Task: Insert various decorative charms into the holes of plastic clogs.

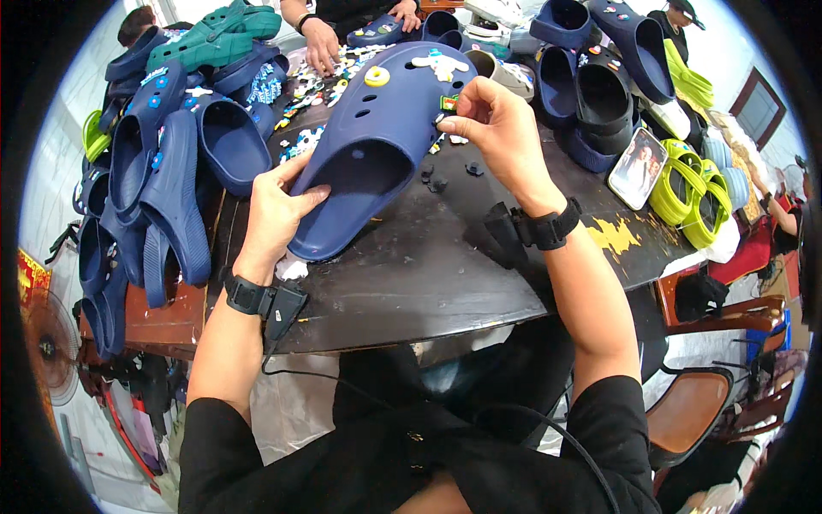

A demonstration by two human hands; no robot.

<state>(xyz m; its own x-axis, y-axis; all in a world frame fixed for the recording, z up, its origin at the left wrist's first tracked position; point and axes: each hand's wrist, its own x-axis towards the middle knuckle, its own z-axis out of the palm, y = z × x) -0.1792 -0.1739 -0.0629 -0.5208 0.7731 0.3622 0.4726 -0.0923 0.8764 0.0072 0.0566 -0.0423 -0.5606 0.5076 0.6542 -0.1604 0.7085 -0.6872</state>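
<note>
— Where's the shoe right now?

— I see the big navy clog lying on the dark desk, roughly in the middle. Its long axis runs from the open heel end, near and to the left, up to the toe, far and to the right.

— And the hands?

— My left hand is closed on the heel rim at the near left, thumb on the edge by the opening, steadying the clog. My right hand sits against the clog's right flank, closer to the toe. Its fingertips are pinched shut on a small green charm, touching the clog's side where the row of holes runs.

— So which hand is nearer the holes?

— The right one, clearly. The charm lies just left of that hand, pressed to the upper. A yellow ring charm and a white figure charm already sit on the toe, farther away.

— Anything else around?

— Loose charms are scattered on the far side, a stack of navy clogs on the left, and another person's hand across the desk.
</note>
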